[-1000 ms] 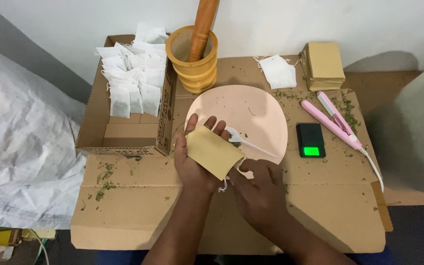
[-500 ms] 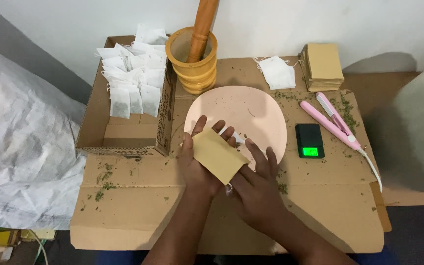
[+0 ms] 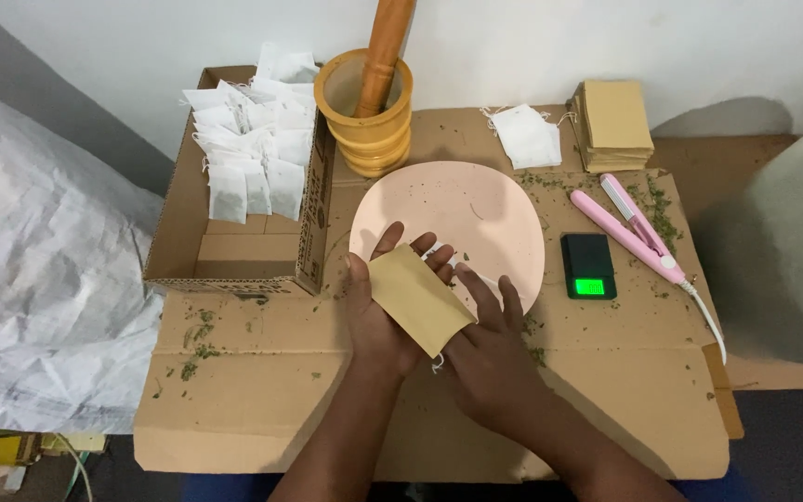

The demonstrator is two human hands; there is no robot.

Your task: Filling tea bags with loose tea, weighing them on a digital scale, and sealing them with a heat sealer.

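Both hands on tan envelope (image 3: 419,299) at plate's (image 3: 485,209) near edge. Left hand (image 3: 378,316) beneath, fingers clamped on its left side. Envelope's long axis slants upper-left to lower-right; right hand (image 3: 485,349) at lower-right corner, fingers spread flat.

Tan flat envelope (image 3: 418,297) held at centre; stack of tan envelopes (image 3: 614,124) rear right; open cardboard box (image 3: 234,251) left; scale's green-lit screen (image 3: 591,286).

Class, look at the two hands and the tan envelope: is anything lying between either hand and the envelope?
Nothing visible. The envelope already lies on the left hand, and the right hand touches its edge.
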